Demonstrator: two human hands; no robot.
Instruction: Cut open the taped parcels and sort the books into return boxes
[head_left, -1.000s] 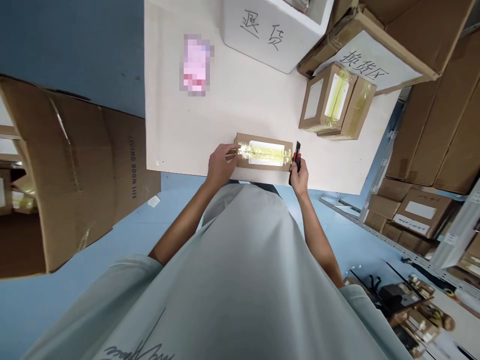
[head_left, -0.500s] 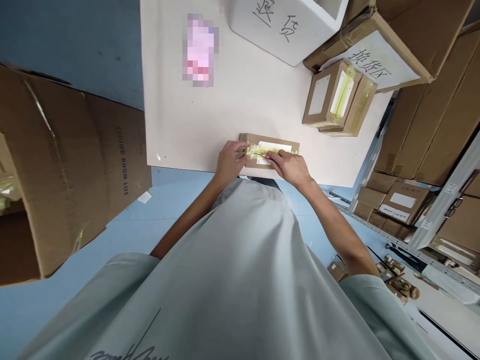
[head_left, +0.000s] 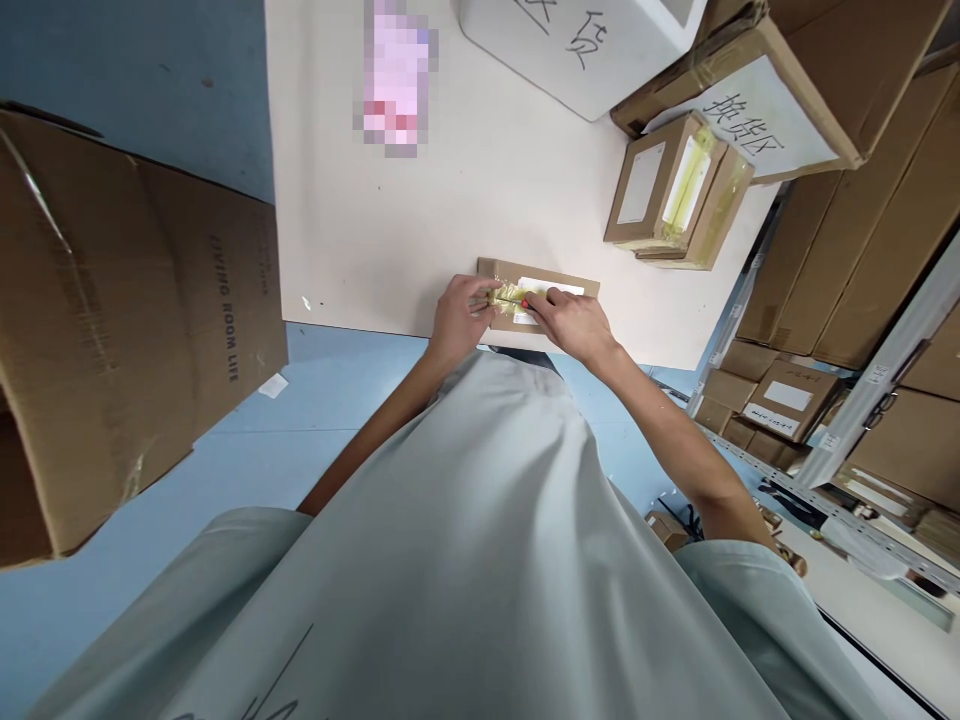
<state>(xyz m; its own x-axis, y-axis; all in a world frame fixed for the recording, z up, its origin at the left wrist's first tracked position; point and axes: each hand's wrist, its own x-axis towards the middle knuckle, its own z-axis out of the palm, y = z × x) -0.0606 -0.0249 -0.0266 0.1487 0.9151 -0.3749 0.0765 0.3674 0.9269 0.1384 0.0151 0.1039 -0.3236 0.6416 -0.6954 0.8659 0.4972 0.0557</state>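
A narrow cardboard box [head_left: 536,272] lies flat near the front edge of the pale counter [head_left: 360,240], straight ahead of the person, with a white label [head_left: 551,286] and shiny yellow tape [head_left: 506,295] along its top. The right grip [head_left: 574,320] is closed around a cutter [head_left: 526,303], its red part showing by the fingertips and its thin tip directed left over the taped end (most of the handle is hidden under the fingers). The left grip [head_left: 460,310] has its fingertips on the box's left end, close to that tip; whether they pinch the cardboard or only press on it, I cannot tell. Farther back to the right, two taped boxes [head_left: 679,190] stand side by side in front of an open carton [head_left: 862,60] bearing a handwritten paper sign [head_left: 757,120], and next to that sits a white tub [head_left: 555,60] with black characters. A pink item [head_left: 397,75], blurred into squares, lies at the back left, while a big carton [head_left: 127,320] printed LIVING ROOM LIFE stands left of the counter
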